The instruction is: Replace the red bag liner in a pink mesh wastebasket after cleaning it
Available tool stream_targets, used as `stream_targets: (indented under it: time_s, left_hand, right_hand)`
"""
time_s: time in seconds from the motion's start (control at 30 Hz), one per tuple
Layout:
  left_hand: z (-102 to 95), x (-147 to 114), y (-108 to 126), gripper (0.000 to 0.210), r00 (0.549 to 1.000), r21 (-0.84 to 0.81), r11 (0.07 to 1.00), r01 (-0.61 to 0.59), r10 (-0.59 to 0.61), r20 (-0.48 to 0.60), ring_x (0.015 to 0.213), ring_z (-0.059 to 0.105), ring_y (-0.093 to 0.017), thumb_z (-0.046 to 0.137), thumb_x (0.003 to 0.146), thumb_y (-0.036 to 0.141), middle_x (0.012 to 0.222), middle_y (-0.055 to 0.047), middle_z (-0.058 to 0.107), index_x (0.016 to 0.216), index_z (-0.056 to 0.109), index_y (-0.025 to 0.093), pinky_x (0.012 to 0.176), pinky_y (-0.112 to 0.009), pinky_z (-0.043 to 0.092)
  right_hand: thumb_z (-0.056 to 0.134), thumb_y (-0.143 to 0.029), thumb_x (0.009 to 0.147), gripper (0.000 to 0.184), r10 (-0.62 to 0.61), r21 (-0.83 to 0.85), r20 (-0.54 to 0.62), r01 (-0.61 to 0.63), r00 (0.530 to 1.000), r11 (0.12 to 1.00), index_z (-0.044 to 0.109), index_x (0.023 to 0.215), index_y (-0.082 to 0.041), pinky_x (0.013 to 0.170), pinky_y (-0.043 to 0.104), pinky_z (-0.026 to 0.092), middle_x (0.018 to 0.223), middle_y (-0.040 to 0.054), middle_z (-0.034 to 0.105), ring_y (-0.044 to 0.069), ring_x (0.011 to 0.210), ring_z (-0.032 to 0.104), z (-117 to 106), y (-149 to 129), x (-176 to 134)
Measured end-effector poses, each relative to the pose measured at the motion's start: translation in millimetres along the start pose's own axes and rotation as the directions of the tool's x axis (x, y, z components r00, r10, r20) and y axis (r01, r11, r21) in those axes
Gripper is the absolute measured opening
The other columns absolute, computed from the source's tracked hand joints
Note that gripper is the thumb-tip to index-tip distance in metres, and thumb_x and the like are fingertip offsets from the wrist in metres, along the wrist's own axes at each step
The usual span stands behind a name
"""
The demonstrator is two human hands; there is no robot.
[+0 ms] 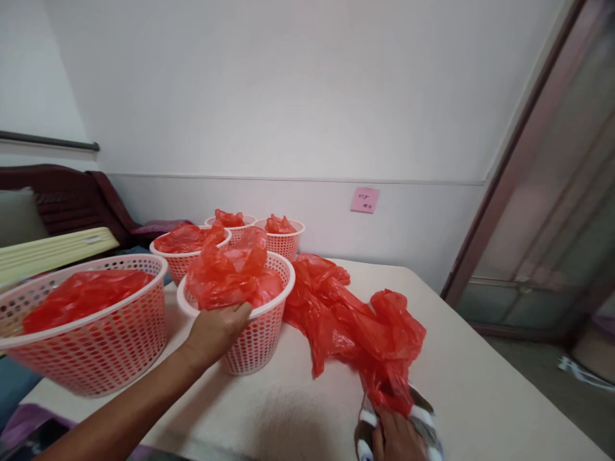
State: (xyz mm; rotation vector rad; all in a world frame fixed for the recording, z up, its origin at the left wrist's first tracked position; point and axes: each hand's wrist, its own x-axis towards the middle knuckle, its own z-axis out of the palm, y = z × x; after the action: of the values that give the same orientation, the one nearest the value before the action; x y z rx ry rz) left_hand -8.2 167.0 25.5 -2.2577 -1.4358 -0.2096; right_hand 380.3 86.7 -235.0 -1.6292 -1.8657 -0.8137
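Note:
My left hand is closed over the near rim of a small pink plastic basket. A crumpled red plastic bag fills this basket and bulges above its rim, partly covering my fingertips. At the bottom edge, my right hand is closed on a brown, white and grey striped cloth; its fingertips are partly hidden. Just beyond that hand, touching the cloth, a heap of loose red plastic bags spreads over the pale table.
A larger pink basket with red plastic inside stands at the left. Three more baskets stand behind, including a back one. A pink note is stuck to the wall. A sliding door is at the right, past the table.

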Motion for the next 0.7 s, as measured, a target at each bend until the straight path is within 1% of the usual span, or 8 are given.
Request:
stream_targets:
  time_s: [0.1, 0.27, 0.33, 0.4, 0.53, 0.63, 0.7]
  left_hand:
    - [6.1, 4.0, -3.6, 0.026, 0.999, 0.014, 0.999, 0.046, -0.046, 0.016, 0.067, 0.066, -0.02, 0.04, 0.097, 0.03, 0.078, -0.005, 0.071, 0.086, 0.061, 0.02, 0.05, -0.025, 0.03]
    - [12.5, 20.7, -7.2, 0.03, 0.997, 0.02, 0.997, 0.073, -0.073, 0.005, 0.066, 0.064, -0.023, 0.038, 0.097, 0.035, 0.077, -0.009, 0.07, 0.087, 0.061, 0.019, 0.051, -0.028, 0.029]
    - [14.2, 28.0, -10.6, 0.028, 0.998, 0.019, 0.998, 0.068, -0.068, 0.003, 0.065, 0.063, -0.024, 0.039, 0.096, 0.035, 0.077, -0.009, 0.069, 0.088, 0.061, 0.019, 0.051, -0.028, 0.029]
    - [16.9, 34.5, -15.0, 0.029, 0.998, 0.019, 0.998, 0.058, -0.058, 0.005, 0.063, 0.062, -0.024, 0.039, 0.096, 0.036, 0.078, -0.009, 0.069, 0.088, 0.061, 0.019, 0.05, -0.028, 0.028]
    - [25.7, 45.5, -24.7, 0.031, 1.0, 0.015, 1.0, 0.015, -0.015, 0.006, 0.062, 0.06, -0.021, 0.038, 0.097, 0.037, 0.077, -0.008, 0.068, 0.088, 0.061, 0.018, 0.05, -0.027, 0.024]
    - [32.8, 53.0, -31.3, 0.031, 1.0, -0.012, 1.0, -0.027, 0.027, -0.013, 0.064, 0.059, -0.02, 0.039, 0.097, 0.037, 0.075, -0.006, 0.067, 0.086, 0.061, 0.019, 0.051, -0.027, 0.023]
    - [36.9, 57.6, -35.0, 0.031, 0.999, -0.038, 0.999, -0.036, 0.035, -0.036, 0.063, 0.058, -0.018, 0.039, 0.096, 0.038, 0.073, -0.005, 0.066, 0.084, 0.061, 0.02, 0.051, -0.027, 0.022]
  right_hand:
    - [0.049, -0.017, 0.083, 0.018, 0.007, -0.003, -0.015, -0.007, 1.0, 1.0, 0.058, 0.098, -0.018, 0.064, 0.033, 0.047, 0.08, 0.0051, 0.064, 0.021, 0.072, 0.063, -2.4, -1.7, 0.5]
    - [0.049, -0.017, 0.083, 0.022, 0.033, 0.004, -0.022, -0.033, 0.999, 0.999, 0.056, 0.103, -0.019, 0.066, 0.033, 0.045, 0.084, 0.0054, 0.064, 0.021, 0.074, 0.063, -2.8, -2.9, -0.4]
    - [0.05, -0.015, 0.081, 0.024, 0.04, 0.0, -0.023, -0.04, 0.999, 0.999, 0.056, 0.105, -0.018, 0.067, 0.033, 0.045, 0.085, 0.0056, 0.065, 0.021, 0.076, 0.063, -3.2, -3.7, -0.5]
    - [0.05, -0.014, 0.081, 0.023, 0.054, 0.009, -0.025, -0.054, 0.998, 0.999, 0.056, 0.103, -0.019, 0.069, 0.033, 0.045, 0.084, 0.0053, 0.064, 0.022, 0.075, 0.062, -4.3, -4.7, -0.5]
    - [0.051, -0.015, 0.082, 0.02, 0.083, 0.058, 0.01, -0.083, 0.997, 0.995, 0.056, 0.1, -0.021, 0.071, 0.034, 0.044, 0.083, 0.0044, 0.065, 0.022, 0.076, 0.062, -6.4, -5.6, -1.4]
    - [0.052, -0.016, 0.083, 0.018, 0.087, 0.073, 0.054, -0.091, 0.995, 0.993, 0.056, 0.099, -0.022, 0.071, 0.034, 0.044, 0.083, 0.0042, 0.064, 0.022, 0.077, 0.062, -6.2, -5.0, -2.7]
    - [0.052, -0.016, 0.084, 0.015, 0.088, 0.071, 0.051, -0.091, 0.995, 0.993, 0.056, 0.097, -0.022, 0.071, 0.034, 0.044, 0.082, 0.0043, 0.064, 0.022, 0.076, 0.062, -5.7, -4.5, -2.8]
